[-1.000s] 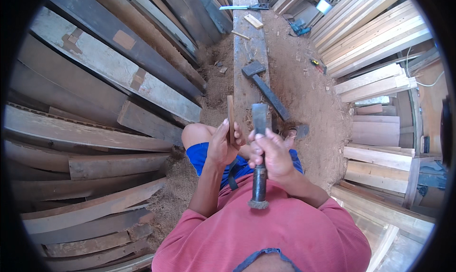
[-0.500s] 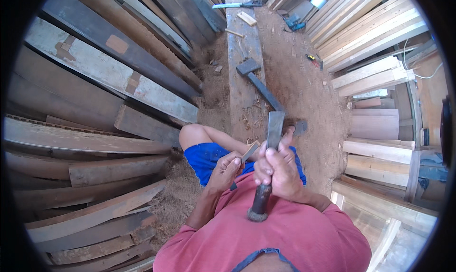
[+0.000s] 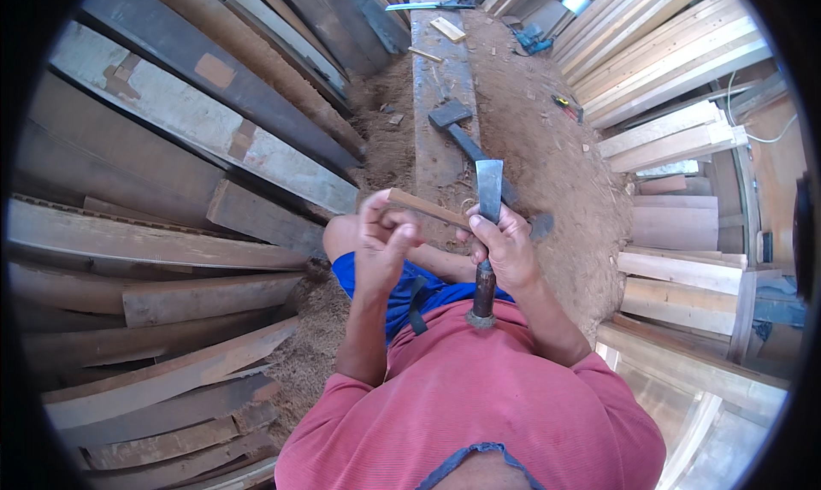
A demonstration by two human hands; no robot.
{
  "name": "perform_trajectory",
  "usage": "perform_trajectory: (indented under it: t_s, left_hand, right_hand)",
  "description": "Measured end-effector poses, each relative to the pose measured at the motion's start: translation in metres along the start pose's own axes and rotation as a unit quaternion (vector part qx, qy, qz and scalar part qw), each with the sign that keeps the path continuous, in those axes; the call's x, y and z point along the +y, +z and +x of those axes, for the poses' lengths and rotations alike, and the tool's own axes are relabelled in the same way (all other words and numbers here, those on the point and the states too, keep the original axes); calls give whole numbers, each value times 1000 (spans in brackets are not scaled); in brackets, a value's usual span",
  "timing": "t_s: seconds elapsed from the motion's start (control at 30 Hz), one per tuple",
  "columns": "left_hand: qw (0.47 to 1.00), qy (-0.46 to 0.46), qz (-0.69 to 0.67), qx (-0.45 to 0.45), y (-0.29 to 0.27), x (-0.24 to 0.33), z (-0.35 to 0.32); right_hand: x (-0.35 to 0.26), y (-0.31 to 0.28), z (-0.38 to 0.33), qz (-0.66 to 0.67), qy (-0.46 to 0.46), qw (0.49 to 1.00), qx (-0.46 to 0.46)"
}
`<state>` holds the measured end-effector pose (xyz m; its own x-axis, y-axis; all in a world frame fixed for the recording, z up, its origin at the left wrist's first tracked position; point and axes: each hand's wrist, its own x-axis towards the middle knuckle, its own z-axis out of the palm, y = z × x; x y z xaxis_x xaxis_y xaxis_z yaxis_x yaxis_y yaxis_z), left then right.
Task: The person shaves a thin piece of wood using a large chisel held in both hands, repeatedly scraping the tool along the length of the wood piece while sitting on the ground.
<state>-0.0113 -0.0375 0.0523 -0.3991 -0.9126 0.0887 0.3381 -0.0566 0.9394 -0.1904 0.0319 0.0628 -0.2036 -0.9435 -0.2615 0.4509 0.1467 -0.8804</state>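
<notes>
My right hand [image 3: 506,244] grips a chisel [image 3: 489,191] upright, its broad flat blade above the fist. The dark handle [image 3: 484,292] sticks out below and ends in a frayed butt. A short thin wooden strip [image 3: 428,209] reaches from beside the chisel to my left hand [image 3: 385,240]. Its right end sits at my right fingers. The fingers of my left hand are loosely bent at the strip's other end, with the thumb standing apart. Beyond the chisel, a square-headed mallet [image 3: 451,114] lies on a long plank [image 3: 434,161], its handle partly hidden behind the blade.
Boards [image 3: 171,105] are stacked along the left, and pale timber [image 3: 676,45] along the right. A handsaw [image 3: 432,5] and small wood pieces [image 3: 447,30] lie on the plank's far part. Sawdust covers the floor [image 3: 534,131]. A dark strap [image 3: 416,304] lies on the blue shorts.
The chisel has moved forward, away from my chest. My left hand has risen and loosened, and the strip now stretches between both hands instead of being gripped in the left.
</notes>
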Motion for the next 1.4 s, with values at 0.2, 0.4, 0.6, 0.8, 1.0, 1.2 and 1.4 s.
perform_trajectory:
  t_s: [0.2, 0.4, 0.6, 0.8, 1.0, 1.2, 1.4]
  left_hand:
    - [998, -63, 12, -14, 20, -16, -10]
    - [997, -49, 45, -25, 10, -27, -13]
    - [952, -198, -232, -9, -1, -10, -1]
    - [926, -214, -309, 33, -13, -32, 6]
    - [925, -258, -280, -11, -23, -34, 10]
    - [981, -161, 105, 3, -4, -4, 3]
    - [964, -205, 124, -115, -19, -16, -71]
  right_hand:
    - [2, 19, -4, -49, -9, 998, -35]
    - [22, 2, 5, -196, -49, 979, -30]
    - [-10, 4, 8, -124, -25, 992, 23]
    - [-2, 28, 8, 143, 43, 988, 33]
    - [2, 60, -8, 197, 183, 957, -108]
    - [1, 68, -27, 200, 212, 948, -132]
    - [-42, 38, -49, 194, 61, 976, -74]
